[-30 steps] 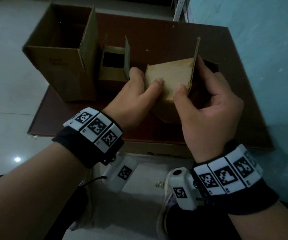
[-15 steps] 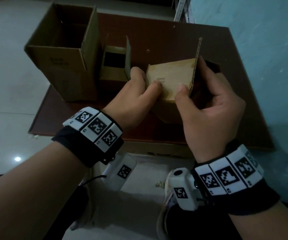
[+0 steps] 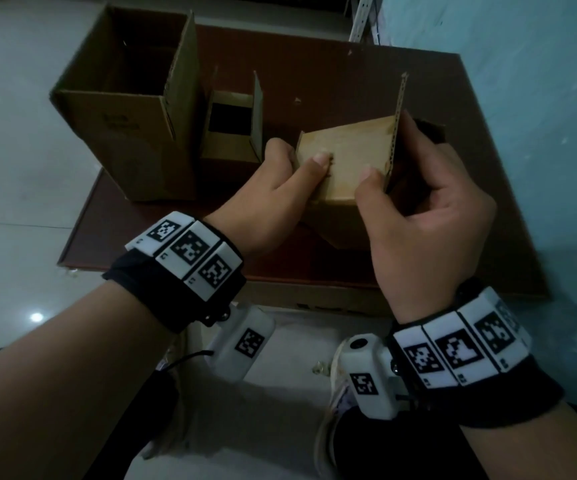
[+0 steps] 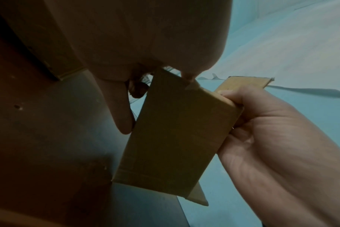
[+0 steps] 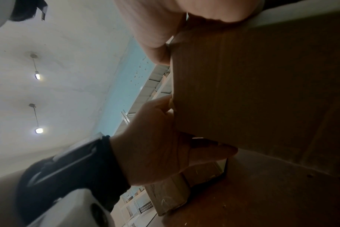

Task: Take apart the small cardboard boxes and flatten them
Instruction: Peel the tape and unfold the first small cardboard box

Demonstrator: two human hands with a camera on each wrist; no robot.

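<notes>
A small tan cardboard box [image 3: 346,161] is held above the brown table [image 3: 349,81] between both hands. My left hand [image 3: 280,178] grips its left edge, thumb on the top panel and fingers behind. My right hand [image 3: 418,202] grips the right side, thumb on the panel beside an upright flap [image 3: 399,109]. The left wrist view shows the box [image 4: 175,138] from below, with the right hand [image 4: 272,145] on its side. In the right wrist view the box [image 5: 252,92] fills the right half, and the left hand [image 5: 155,138] holds its edge.
A large open cardboard box [image 3: 124,109] stands at the table's back left, with a second small open box [image 3: 231,133] next to it. A pale blue wall [image 3: 540,133] runs along the right side of the table. Tiled floor [image 3: 10,168] lies to the left.
The box and both hands have barely shifted; the left thumb has slid slightly along the top panel.
</notes>
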